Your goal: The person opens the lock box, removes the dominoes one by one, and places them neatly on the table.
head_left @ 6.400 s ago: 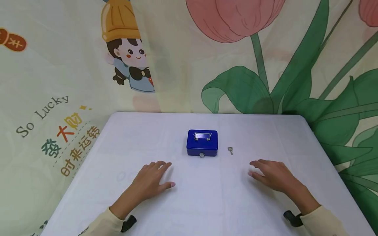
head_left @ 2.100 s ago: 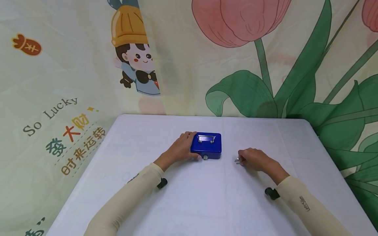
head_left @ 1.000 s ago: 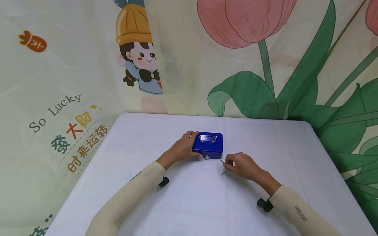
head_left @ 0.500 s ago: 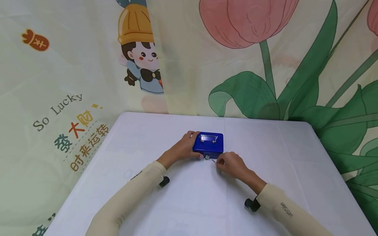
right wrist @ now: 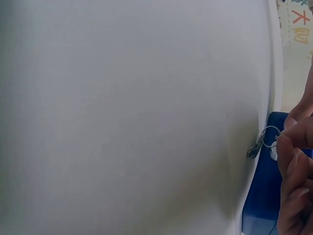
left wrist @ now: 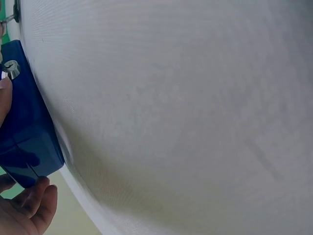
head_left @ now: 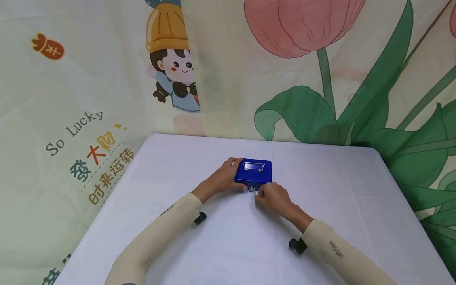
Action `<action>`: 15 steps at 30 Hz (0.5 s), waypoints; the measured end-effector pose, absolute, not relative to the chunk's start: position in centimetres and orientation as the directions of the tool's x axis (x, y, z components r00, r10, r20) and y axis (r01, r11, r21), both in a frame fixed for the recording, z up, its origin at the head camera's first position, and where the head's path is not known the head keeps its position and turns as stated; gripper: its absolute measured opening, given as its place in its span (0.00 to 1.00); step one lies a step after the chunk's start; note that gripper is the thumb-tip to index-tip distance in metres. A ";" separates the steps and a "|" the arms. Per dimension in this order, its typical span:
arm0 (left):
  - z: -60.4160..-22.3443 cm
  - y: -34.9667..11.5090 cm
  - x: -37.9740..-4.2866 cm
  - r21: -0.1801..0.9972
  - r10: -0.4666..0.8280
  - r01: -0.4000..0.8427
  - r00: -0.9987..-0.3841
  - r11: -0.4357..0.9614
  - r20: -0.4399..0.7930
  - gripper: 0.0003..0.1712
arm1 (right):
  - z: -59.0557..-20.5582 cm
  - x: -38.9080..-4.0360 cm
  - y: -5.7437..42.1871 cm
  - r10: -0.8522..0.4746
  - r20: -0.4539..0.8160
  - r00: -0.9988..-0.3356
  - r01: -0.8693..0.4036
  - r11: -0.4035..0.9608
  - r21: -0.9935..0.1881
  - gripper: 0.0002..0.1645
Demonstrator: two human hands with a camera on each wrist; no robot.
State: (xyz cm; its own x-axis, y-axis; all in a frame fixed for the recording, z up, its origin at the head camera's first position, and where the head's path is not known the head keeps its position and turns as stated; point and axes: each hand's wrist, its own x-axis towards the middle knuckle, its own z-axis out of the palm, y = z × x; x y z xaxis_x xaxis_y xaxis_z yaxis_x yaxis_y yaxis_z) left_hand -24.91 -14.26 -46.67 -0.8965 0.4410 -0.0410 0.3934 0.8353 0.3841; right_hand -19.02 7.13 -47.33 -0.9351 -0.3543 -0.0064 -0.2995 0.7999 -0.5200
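A small blue cash box (head_left: 253,176) with a folded silver lid handle sits on the table, its lid down. My left hand (head_left: 223,178) grips its left side, thumb at the front and fingers toward the back. At the front right corner, my right hand (head_left: 274,198) pinches a key just beside the round silver lock (left wrist: 12,69). From that hand a wire key ring (right wrist: 264,132) hangs with a second key (right wrist: 254,148) on it, shown in the right wrist view. Fingers hide most of the pinched key, so whether its tip is inside the lock cannot be told.
A white cloth covers the table (head_left: 221,245). Behind its far edge hangs a printed backdrop (head_left: 228,79) with tulips, a cartoon figure and lettering. Black wrist cameras (head_left: 297,246) show below both sleeves.
My left hand has moved from the table onto the box. My right hand has picked up the keys from the box's right and carried them left to the lock.
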 end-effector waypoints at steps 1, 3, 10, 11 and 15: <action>-46.7 -14.2 -24.9 0.382 0.442 0.396 -0.896 0.835 -0.040 0.64 | -47.4 -19.0 7.0 -0.357 0.004 -0.934 -0.307 0.798 -0.519 0.09; -46.8 -14.2 -25.0 0.379 0.444 0.398 -0.895 0.836 -0.039 0.64 | -47.6 -19.1 6.9 -0.363 0.019 -0.931 -0.321 0.797 -0.512 0.09; -47.0 -14.1 -25.0 0.361 0.441 0.399 -0.897 0.843 -0.037 0.65 | -48.1 -19.2 6.5 -0.356 0.045 -0.934 -0.332 0.811 -0.482 0.14; -47.0 -14.1 -25.0 0.361 0.440 0.399 -0.897 0.843 -0.034 0.65 | -48.1 -19.2 6.5 -0.350 0.045 -0.936 -0.328 0.816 -0.476 0.15; -47.1 -14.1 -25.0 0.358 0.438 0.400 -0.899 0.844 -0.027 0.65 | -48.3 -19.3 6.0 -0.329 0.026 -0.944 -0.305 0.836 -0.456 0.19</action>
State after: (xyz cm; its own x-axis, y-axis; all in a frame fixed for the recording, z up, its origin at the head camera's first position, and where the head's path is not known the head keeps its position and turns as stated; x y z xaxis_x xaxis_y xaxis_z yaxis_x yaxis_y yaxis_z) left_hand -25.01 -14.14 -47.10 -0.8987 0.4377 -0.0268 0.4002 0.8436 0.3580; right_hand -19.26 6.04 -48.29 -0.9438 -0.3294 0.0263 -0.3046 0.8363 -0.4559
